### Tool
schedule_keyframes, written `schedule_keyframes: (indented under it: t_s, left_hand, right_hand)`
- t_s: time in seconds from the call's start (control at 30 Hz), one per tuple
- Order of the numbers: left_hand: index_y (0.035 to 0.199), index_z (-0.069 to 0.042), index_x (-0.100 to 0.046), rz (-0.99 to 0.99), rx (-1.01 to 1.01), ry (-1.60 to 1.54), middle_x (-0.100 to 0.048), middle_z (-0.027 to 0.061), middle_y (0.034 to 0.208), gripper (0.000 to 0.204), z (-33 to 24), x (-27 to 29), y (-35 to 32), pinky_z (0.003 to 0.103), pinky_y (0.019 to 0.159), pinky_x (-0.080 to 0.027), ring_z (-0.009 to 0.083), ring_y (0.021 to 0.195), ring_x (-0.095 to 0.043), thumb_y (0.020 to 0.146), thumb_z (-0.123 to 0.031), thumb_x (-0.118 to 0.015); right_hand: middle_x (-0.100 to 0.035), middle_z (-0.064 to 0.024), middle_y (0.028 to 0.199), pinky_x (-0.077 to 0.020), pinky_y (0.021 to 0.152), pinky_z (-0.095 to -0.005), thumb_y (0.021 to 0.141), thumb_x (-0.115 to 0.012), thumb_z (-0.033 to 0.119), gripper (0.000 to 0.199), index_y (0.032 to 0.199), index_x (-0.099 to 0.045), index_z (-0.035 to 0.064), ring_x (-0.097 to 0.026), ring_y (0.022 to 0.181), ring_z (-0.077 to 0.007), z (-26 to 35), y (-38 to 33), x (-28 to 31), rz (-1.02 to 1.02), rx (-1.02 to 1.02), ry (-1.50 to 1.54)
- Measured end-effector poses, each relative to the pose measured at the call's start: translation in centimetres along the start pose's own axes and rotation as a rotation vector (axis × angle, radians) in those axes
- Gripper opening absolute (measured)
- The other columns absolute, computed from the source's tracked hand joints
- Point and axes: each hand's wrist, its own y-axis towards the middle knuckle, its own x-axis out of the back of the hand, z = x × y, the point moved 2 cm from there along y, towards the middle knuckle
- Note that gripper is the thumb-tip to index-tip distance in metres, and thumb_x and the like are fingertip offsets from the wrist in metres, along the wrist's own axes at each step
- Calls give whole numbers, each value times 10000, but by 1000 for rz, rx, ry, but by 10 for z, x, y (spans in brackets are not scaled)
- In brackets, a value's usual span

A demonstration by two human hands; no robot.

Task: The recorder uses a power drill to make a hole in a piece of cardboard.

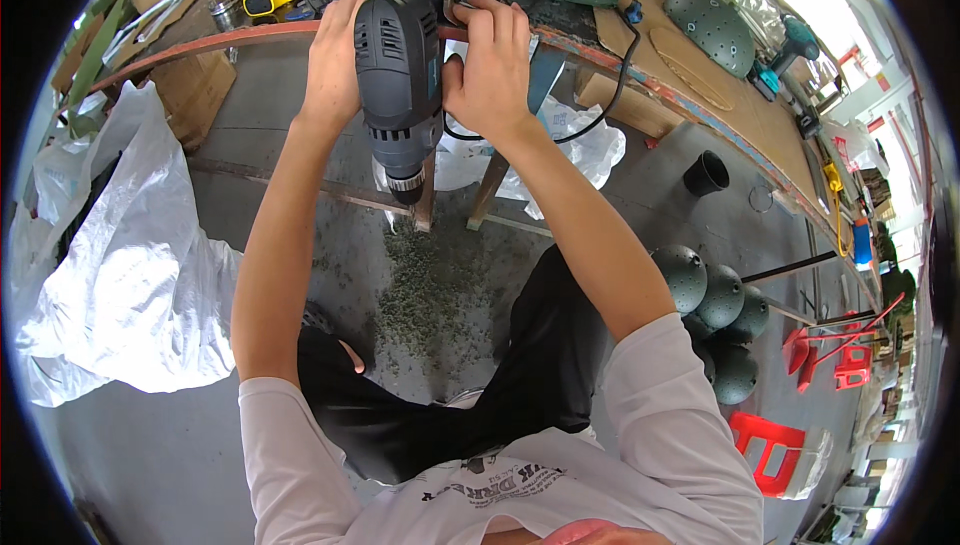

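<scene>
Where the table has its near edge, the drill juts outward. The left hand lies along one side, the right hand, with bent fingers, beside the other; whether they grip, I cannot tell. For good control, both should brace it evenly, away from the chuck.

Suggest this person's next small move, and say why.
Perhaps settle the right hand more firmly against the drill: the left hand lies along its other side, and the chuck juts past the bench edge on the person's side.
</scene>
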Motion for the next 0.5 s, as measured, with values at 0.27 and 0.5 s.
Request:
schedule_keyframes:
  t_s: [0.27, 0.5]
  left_hand:
    - [1202, -17, -604, -8, 64, 12, -617, 153, 1192, 408, 7, 4, -7, 425, 969, -478, 371, 1136, -578, 813, -125, -657]
    - [1170, -24, -642, 37, 92, 11, -635, 144, 1195, 401, -1, -2, -4, 413, 966, -489, 358, 1143, -590, 794, -156, -679]
  right_hand:
    - [-523, -212, 1219, -342, 1064, -561, 665, -607, 23, 542, 1203, -546, 9, -466, 1148, -444, 1, 0, -4, 35, 8, 29]
    - [-529, -204, 1248, -343, 1069, -553, 677, -639, 36, 549, 1221, -561, 29, -469, 1153, -440, -3, -2, -1, 32, 7, 15]
